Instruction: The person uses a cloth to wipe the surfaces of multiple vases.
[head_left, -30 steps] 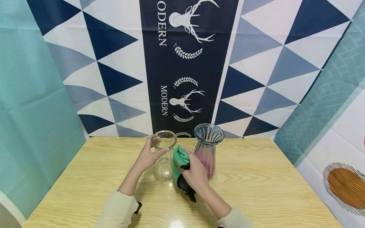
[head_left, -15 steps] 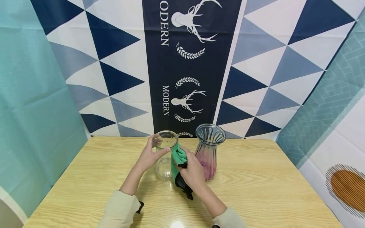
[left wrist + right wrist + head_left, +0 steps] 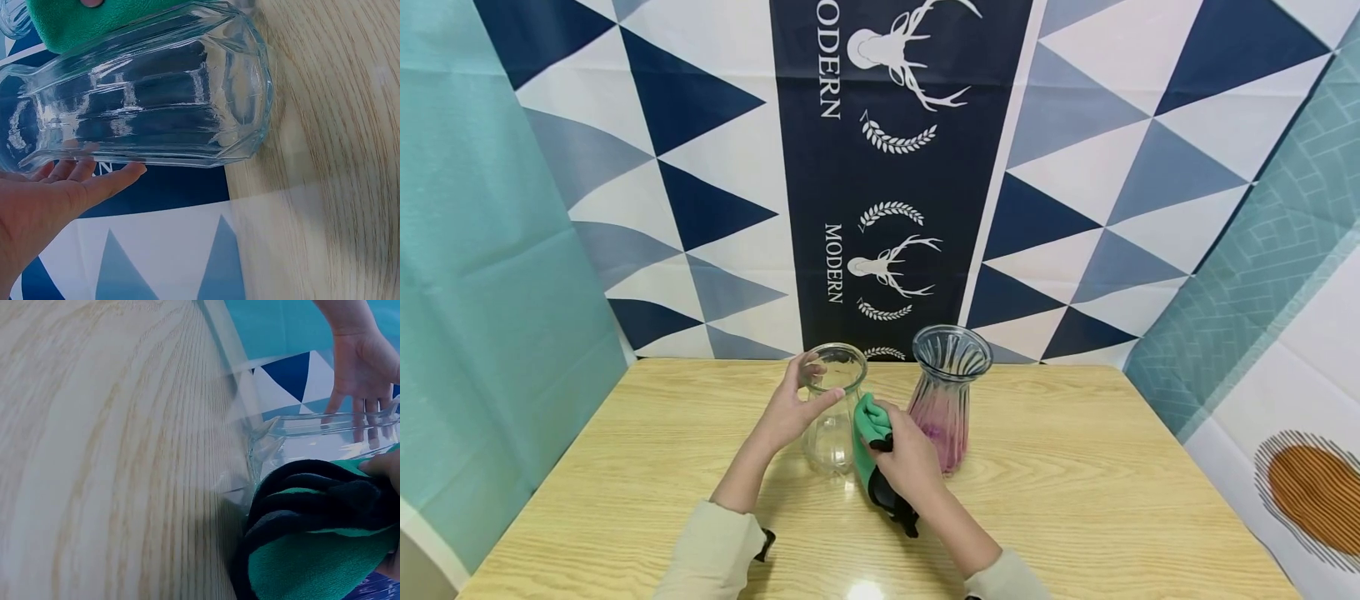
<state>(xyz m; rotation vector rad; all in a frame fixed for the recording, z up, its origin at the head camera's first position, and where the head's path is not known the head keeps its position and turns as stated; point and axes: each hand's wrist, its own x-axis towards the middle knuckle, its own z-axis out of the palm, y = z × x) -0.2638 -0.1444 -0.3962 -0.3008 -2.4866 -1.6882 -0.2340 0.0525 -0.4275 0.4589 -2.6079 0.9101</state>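
Two Vases, Two Hands and a Green Cloth on a Wooden Table

Item 1: clear vase (image 3: 829, 437). Ribbed glass with a round, open mouth. Stands upright on the table (image 3: 1075, 475), near its far edge, left of the second vase.

Item 2: left hand (image 3: 788, 412). Holds the clear vase near the top: thumb at the near side just under the rim, fingers spread along the far left wall. Grip fairly wide, spanning the neck. Cream sleeve (image 3: 711, 546) behind it, with a dark strap (image 3: 765, 546) showing beside the cuff.

Item 3: cloth (image 3: 862, 458). Green and fuzzy, with a black border. Bunched at the top, its black-edged folds hanging toward the near side. Located at the right wall of the clear vase; how firmly it presses, cannot tell.

Item 4: right hand (image 3: 908, 450). Narrow grip, closed on the bunched cloth. Lies between the two vases.

Item 5: tinted vase (image 3: 953, 412). Ribbed, flared at the mouth; blue-grey above, pink-purple below. Upright, just beyond the right hand, which partly overlaps it; contact between them, cannot tell.

Item 6: backdrop (image 3: 715, 100). Blue and white triangles flanking a dark panel (image 3: 902, 183) printed with stag heads and "MODERN".
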